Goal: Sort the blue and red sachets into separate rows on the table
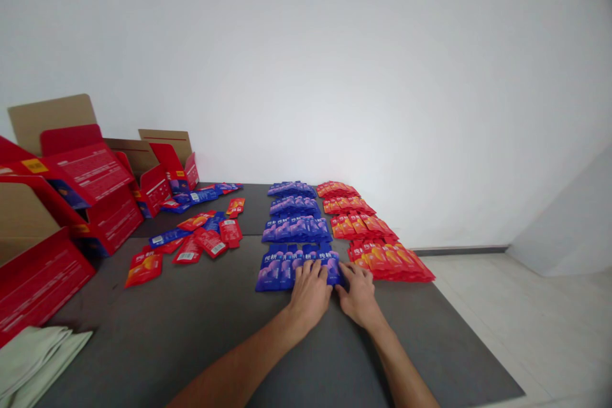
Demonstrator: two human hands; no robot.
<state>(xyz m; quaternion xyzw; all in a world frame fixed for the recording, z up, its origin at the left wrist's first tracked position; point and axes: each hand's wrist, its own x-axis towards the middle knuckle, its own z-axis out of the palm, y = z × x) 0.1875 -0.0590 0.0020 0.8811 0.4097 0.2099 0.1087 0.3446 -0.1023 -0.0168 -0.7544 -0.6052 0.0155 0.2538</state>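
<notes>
My left hand (pixel 310 296) lies on the front row of blue packets (pixel 273 268), fingers stretched over the lower part of the row. At the row's right end is my right hand (pixel 359 296), its thumb and fingers apart and touching the edge of the last blue packet. The blue packets overlap side by side, printed faces up. Close to the right hand's fingertips lies the front row of red-orange packets (pixel 394 260). Behind the front rows, several more overlapping rows of blue packets (pixel 296 228) and red packets (pixel 361 224) run back toward the wall.
Loose red packets (pixel 210 242) and blue packets (pixel 205 195) lie scattered at the left. Several opened red cartons (pixel 112 223) stand along the left side. A folded pale cloth (pixel 36 357) is at the near left corner. The grey table (pixel 191 325) ends at the right, with floor beyond.
</notes>
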